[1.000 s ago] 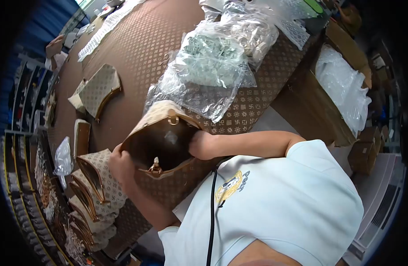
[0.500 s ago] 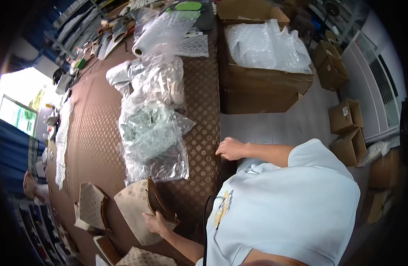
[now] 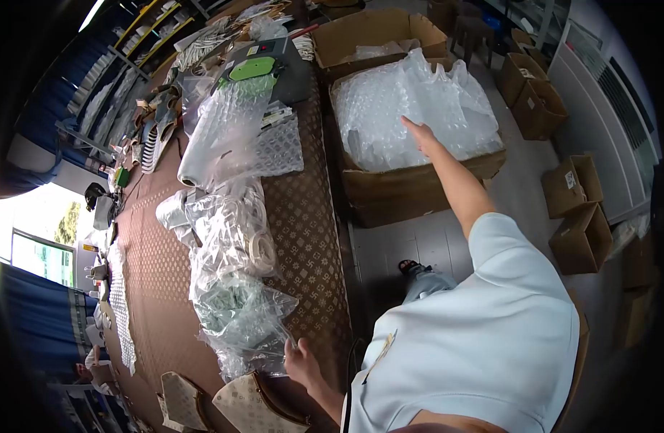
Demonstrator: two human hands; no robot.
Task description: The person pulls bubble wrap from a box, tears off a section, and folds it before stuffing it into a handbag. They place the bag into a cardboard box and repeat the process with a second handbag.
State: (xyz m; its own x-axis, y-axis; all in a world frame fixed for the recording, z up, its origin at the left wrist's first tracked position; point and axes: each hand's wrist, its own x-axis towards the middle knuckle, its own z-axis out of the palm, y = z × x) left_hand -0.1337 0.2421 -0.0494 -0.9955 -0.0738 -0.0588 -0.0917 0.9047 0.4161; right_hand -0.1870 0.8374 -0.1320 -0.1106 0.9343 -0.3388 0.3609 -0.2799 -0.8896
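- Bubble wrap point(image 3: 411, 108) fills an open box point(image 3: 411, 189) on the floor at one o'clock; its heap runs roughly nine to three.
- Right hand point(image 3: 421, 134) lies flat on the wrap, fingers spread wide; what is under the palm is hidden.
- Left hand point(image 3: 301, 363), at six o'clock, rests loosely open beside a plastic bag point(image 3: 238, 317) on the table point(image 3: 306, 216).
- A patterned bag point(image 3: 256, 408) is cut off by the bottom edge.
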